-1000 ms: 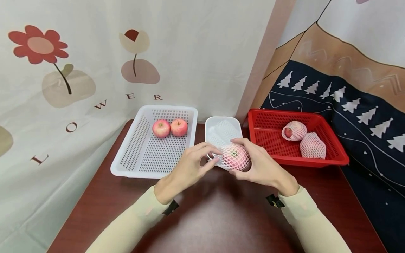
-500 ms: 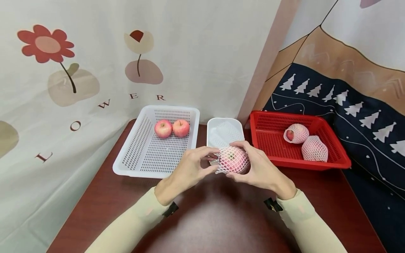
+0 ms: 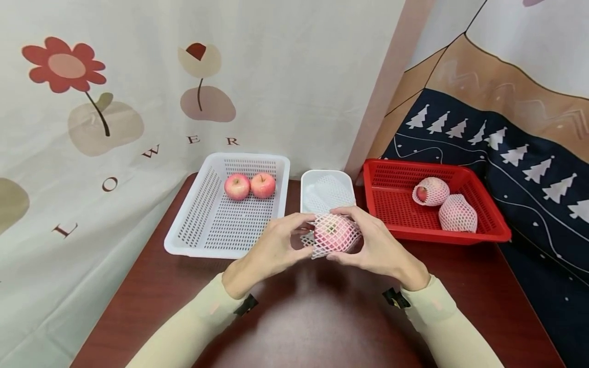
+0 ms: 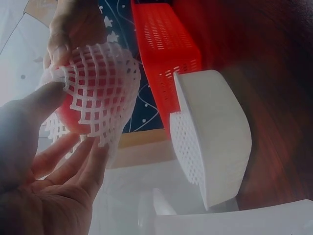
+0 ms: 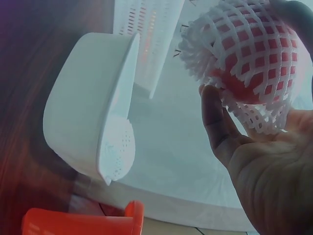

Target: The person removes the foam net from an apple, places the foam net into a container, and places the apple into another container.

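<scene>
Both hands hold one apple in a white foam net above the table, just in front of a small white box. My right hand grips the wrapped apple from the right, fingers behind and thumb in front. From the left, my left hand has its thumb and fingertips at the net's loose edge. In the left wrist view, bare red skin shows at the net's opening, between that thumb and the fingers. More white foam net lies in the small box.
A white basket with two bare apples stands left on the brown table. To the right, a red basket holds two net-wrapped apples. Printed curtains hang behind.
The wrapped apple and my right hand have shifted slightly left, closer to my left hand. The net's loose edge now hangs lower by the left fingertips. The baskets stay put.
</scene>
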### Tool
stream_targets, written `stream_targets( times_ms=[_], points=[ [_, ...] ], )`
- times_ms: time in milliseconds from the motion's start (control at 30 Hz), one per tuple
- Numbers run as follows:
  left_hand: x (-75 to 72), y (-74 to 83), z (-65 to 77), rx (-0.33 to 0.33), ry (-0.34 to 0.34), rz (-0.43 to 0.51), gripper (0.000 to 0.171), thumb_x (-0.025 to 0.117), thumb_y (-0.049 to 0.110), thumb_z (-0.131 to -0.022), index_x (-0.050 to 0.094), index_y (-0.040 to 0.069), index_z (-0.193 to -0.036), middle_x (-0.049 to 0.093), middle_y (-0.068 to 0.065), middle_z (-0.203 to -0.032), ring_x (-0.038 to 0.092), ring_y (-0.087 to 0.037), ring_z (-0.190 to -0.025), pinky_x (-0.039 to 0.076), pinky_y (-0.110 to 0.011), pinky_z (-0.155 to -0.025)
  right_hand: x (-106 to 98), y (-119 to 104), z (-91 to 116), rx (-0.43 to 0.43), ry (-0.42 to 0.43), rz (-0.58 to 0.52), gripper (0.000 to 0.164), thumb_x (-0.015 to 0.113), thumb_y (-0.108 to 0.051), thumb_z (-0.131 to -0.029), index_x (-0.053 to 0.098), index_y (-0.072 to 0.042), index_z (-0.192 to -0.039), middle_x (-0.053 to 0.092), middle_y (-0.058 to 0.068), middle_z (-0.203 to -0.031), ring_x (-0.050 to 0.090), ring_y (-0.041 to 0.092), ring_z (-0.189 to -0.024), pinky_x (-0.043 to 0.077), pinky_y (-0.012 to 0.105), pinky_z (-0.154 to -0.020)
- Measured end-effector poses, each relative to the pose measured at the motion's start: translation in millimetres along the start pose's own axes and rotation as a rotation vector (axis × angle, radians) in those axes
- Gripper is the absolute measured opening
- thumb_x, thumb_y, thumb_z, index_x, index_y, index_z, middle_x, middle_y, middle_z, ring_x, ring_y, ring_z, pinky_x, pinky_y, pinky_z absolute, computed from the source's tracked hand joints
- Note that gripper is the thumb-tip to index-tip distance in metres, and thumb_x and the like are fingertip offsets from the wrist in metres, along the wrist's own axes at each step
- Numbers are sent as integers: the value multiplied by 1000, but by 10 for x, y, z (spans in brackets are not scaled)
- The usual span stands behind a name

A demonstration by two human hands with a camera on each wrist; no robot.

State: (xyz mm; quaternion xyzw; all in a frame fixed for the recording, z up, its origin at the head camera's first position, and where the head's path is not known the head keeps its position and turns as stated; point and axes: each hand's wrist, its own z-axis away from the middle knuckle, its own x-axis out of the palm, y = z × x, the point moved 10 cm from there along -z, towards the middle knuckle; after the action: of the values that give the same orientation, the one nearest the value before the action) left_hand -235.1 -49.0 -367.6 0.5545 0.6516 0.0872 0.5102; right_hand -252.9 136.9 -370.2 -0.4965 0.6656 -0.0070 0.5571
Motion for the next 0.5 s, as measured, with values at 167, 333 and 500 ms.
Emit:
stream_targets(
  times_ms=[167, 333, 500],
  points=[
    [30, -8, 3, -9, -24, 20, 68, 96, -4, -86, 70, -6, -149, 80, -22, -140, 88, -33, -114, 71, -37, -103, 20, -7, 5, -15, 3, 2, 91, 106, -38, -83, 61, -21, -160, 74, -3, -148, 74, 14, -127, 65, 39, -110],
    [55, -6, -8, 2, -48, 5, 71, 97, 0, -85, 69, -4, -149, 79, -19, -140, 87, -32, -117, 71, -36, -104, 15, -17, 16, -20, 7, -5, 93, 107, -38, -82, 60, -21, -161, 74, -3, -150, 74, 14, -129, 65, 39, -111],
    [69, 16, -17, 21, -68, -3, 72, 96, 0, -84, 67, -2, -150, 78, -16, -140, 81, -29, -125, 69, -34, -108, 29, -13, 18, -21, 5, -9, 96, 108, -41, -82, 59, -21, -162, 74, -2, -151, 74, 15, -130, 65, 39, -112]
  ],
)
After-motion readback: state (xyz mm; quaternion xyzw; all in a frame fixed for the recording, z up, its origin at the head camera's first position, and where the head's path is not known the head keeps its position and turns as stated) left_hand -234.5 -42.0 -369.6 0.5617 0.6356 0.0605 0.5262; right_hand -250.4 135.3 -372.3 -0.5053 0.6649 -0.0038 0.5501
